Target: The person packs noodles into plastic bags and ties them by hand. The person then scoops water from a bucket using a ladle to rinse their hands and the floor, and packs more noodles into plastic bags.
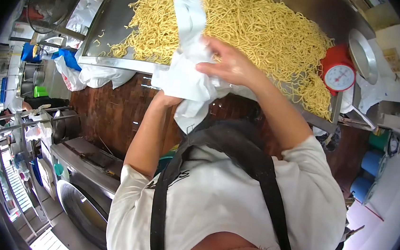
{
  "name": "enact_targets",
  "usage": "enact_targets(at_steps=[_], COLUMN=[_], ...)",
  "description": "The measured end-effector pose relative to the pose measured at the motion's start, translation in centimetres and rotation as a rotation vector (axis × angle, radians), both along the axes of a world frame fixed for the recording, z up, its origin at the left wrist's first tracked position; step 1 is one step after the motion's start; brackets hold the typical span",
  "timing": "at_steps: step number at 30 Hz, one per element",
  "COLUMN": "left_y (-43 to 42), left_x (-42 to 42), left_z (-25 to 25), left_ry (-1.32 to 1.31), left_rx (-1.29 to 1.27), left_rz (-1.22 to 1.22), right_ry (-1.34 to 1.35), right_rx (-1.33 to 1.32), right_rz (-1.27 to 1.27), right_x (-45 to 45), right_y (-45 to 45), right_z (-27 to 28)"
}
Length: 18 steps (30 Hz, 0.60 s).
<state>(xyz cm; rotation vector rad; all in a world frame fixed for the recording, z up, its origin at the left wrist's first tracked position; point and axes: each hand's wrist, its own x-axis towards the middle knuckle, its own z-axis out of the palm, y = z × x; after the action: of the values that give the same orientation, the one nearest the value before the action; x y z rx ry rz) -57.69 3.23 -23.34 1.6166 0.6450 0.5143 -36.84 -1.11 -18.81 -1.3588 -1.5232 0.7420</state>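
Observation:
A crumpled white plastic bag [185, 76] spreads out in front of my chest, its upper end reaching over the noodles and its lower end hanging near my apron. My left hand [168, 99] holds it from below, with most of the fingers hidden behind the white folds. On the other side, my right hand [231, 63] is at the bag's edge, slightly blurred, thumb and fingers apart. Beyond both hands, a large heap of yellow noodles [260, 30] covers much of a metal tray table [111, 22].
A red dial scale [337, 73] with a metal pan [363, 56] stands at the right end of the noodles. White bags [102, 76] hang at the table's left front edge. A metal counter [85, 162] and a large round pan [81, 205] are at lower left. Blue bins [370, 163] stand right.

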Motion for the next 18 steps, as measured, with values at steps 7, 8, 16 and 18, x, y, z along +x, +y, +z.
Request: enact_targets(at_steps=[7,8,16,18], left_y=[1.3,0.2,5.3,6.3], left_x=[-7.4,-7.0,-10.0,-10.3], left_z=[-1.7,-1.6,-1.6,-0.5], left_ry=[-0.546,-0.53,-0.357,-0.211], left_rx=[-0.576,-0.543,-0.136,-0.005], left_rz=[0.63,0.631,0.935,0.951], right_ry=[-0.02,-0.029,0.063,-0.078], right_rx=[0.049,0.039,-0.207,0.111], right_rz=[-0.281,-0.262,-0.135,-0.263], right_x=[-10.2,-11.1,-5.8,-6.3], right_y=[3.9,3.8,6.4,6.4], right_z=[-3.7,-3.8,-5.9,-4.8])
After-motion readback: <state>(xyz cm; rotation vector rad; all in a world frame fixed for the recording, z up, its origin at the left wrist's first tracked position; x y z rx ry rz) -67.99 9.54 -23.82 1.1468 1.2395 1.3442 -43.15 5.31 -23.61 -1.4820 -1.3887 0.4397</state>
